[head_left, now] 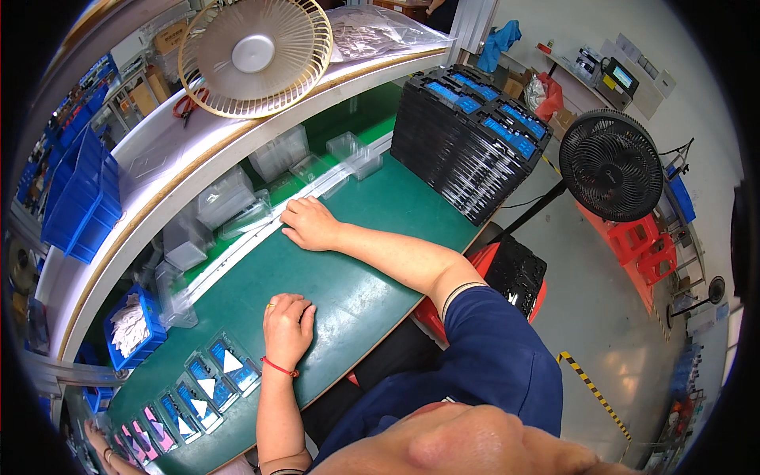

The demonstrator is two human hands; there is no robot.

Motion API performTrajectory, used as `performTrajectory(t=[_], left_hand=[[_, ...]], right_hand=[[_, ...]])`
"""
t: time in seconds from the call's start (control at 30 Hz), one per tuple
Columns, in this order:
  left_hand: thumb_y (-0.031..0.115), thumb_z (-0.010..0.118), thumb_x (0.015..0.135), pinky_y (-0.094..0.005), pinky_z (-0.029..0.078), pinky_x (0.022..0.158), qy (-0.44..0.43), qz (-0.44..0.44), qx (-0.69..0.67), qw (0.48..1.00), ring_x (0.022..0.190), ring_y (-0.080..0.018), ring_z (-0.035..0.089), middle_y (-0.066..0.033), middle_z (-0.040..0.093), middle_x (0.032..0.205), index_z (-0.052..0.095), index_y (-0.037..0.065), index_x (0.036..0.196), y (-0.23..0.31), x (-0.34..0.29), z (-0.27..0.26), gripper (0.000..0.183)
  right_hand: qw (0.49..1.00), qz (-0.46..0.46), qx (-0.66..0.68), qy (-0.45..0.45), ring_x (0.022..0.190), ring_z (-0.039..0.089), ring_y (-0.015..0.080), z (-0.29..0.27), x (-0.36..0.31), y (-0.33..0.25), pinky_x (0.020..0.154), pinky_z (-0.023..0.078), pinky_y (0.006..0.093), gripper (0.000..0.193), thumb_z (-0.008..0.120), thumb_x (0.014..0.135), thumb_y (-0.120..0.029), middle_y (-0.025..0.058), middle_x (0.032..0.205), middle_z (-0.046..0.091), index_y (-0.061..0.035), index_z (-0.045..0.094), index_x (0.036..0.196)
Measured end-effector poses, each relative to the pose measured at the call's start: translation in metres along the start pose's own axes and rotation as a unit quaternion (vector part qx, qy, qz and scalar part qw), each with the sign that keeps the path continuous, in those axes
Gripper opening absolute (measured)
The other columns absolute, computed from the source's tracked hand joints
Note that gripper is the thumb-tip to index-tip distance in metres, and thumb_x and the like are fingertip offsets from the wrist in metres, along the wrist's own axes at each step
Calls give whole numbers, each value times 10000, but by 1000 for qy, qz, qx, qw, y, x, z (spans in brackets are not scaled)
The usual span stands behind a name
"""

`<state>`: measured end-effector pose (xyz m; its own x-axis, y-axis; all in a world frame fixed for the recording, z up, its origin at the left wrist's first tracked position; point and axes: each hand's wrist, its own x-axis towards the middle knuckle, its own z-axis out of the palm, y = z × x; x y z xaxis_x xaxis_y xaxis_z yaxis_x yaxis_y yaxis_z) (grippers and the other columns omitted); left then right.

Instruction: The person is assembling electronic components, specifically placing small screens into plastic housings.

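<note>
My left hand point(286, 324) lies palm down on the green table point(356, 285), fingers curled under and empty, with a red string at the wrist. A row of several flat blue packs with white triangles point(214, 380) lies just left of it. My right hand point(310, 224) rests further back at the white rail point(237, 241) along the table's far edge, fingers curled together, holding nothing. Clear plastic trays point(245, 214) lie just beyond its fingertips.
A tall stack of black trays with blue inserts point(467, 134) stands at the table's right end. More clear trays point(277, 154), a small blue bin of white parts point(134, 328), a beige fan point(255, 54), a black floor fan point(611, 165), red stools point(645, 245). Another person's hand point(99, 443) shows at lower left.
</note>
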<state>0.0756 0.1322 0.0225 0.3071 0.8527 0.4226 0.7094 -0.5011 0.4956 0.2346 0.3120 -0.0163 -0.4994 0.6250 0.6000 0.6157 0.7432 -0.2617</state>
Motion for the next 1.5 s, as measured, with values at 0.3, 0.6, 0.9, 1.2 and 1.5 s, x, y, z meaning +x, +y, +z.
performTrajectory(t=[0.3,0.6,0.9,1.2,1.5], left_hand=[[103,703,743,-394,467,798,1,1,7,1000,904,-288,593,-103,659,897,691,29,790,0,-1,-1,89],[98,703,740,-394,464,796,2,6,4,1000,899,-287,591,-104,656,895,691,29,790,0,-2,0,86],[100,701,740,-398,470,787,14,4,9,1000,884,-290,592,-104,649,878,682,30,774,-2,-1,3,81],[191,698,726,-406,485,752,16,16,31,999,835,-283,580,-88,592,766,624,76,674,-23,-23,4,146],[299,710,715,-426,478,757,25,58,47,997,846,-313,592,-107,627,788,695,58,722,-19,-3,32,241]], right_hand=[[1000,-1,0,1,906,549,295,-1,1,-2,812,411,424,193,693,768,-199,94,908,553,-87,608,900],[1000,3,-1,-5,916,548,294,-2,-1,-2,816,410,422,196,691,772,-201,93,912,554,-90,609,911],[1000,-23,10,-3,862,564,328,-2,5,0,776,438,451,195,682,754,-217,136,868,571,-54,602,825],[985,-37,-155,63,966,589,357,-35,31,-7,812,470,453,275,672,745,-149,167,1026,637,-57,670,1003],[882,130,-438,114,838,539,396,-127,-3,127,694,441,508,647,434,882,-625,194,936,515,-29,519,1118]])
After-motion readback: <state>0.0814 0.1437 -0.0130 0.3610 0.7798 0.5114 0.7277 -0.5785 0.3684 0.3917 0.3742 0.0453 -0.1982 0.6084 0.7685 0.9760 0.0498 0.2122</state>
